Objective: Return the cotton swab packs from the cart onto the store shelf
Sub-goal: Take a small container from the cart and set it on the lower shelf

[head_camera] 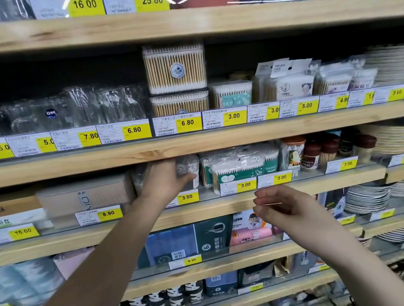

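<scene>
Where the left hand is: from my remote seat I see it up inside the bay of the middle shelf, arm stretched in from the lower left, just above a 3.00 price tag.
Left grip: fingers and thumb are wrapped round a clear-wrapped pack.
Pack: it is at the front of the bay, between a beige box on its left and green-labelled swab packs on its right. Blur smears it, so I take it for cotton swabs but cannot read the contents for certain. I cannot tell whether it rests on the shelf board.
Right hand: it hovers in front of the shelf's wooden edge, lower than the left hand and to its right, just under two more 3.00 tags.
Right grip: fingers are loosely curled, with nothing in them that I can see.
Further right on the same shelf: brown-lidded jars, then a stack of rimmed dishes.
Shelf above: two clear swab boxes stand one on the other, over a 6.80 tag.
</scene>
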A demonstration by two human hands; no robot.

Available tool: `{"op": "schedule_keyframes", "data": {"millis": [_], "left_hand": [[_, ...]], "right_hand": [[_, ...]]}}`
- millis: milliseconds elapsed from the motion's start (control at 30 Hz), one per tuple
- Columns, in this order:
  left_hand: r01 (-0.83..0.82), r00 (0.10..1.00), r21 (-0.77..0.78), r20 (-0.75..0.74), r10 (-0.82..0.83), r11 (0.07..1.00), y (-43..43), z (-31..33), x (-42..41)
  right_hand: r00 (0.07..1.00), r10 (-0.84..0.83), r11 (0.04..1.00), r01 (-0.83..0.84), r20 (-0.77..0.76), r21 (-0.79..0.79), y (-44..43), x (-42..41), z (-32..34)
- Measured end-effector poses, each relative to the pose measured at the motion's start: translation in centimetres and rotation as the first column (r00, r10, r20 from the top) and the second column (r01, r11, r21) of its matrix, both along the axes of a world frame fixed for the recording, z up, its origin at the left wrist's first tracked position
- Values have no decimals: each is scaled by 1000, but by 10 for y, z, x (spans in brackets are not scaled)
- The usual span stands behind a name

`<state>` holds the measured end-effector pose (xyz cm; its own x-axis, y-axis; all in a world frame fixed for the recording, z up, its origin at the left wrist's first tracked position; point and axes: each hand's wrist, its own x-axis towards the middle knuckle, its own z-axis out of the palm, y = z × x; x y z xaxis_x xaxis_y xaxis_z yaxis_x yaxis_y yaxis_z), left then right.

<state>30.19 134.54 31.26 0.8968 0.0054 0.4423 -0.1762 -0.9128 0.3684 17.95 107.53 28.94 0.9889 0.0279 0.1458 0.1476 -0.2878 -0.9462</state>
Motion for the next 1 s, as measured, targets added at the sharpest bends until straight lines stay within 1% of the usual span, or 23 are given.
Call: {"op": "schedule_keyframes", "data": {"millis": [100, 167, 300, 467, 533, 833, 1000], "left_hand": [[15, 999, -29, -35, -16, 999, 1, -1, 4], [19, 997, -19, -68, -20, 1000, 2, -3, 7], [17, 996, 42, -87, -14, 999, 2, -4, 12], [-4, 995, 198, -100, 24, 980, 4, -5, 16], [-11, 994, 235, -100, 36, 972, 4, -4, 17], [-41, 993, 271, -98, 70, 962, 2, -4, 21], [-73, 991, 321, -84, 105, 944, 2, -6, 25]], "right_hand": [[1000, 29, 999, -29, 5, -20, 1, 2, -3], [999, 50, 998, -49, 6, -38, 1, 4, -4], [998, 67, 997, -67, 7, -43, 4, 8, -7], [996, 86, 994, -84, 16, -70, 4, 10, -9], [996, 91, 993, -89, 16, -75, 4, 10, -10], [995, 100, 990, -100, -11, -98, 6, 9, -11], [993, 116, 989, -116, -4, -87, 8, 11, -10]]}}
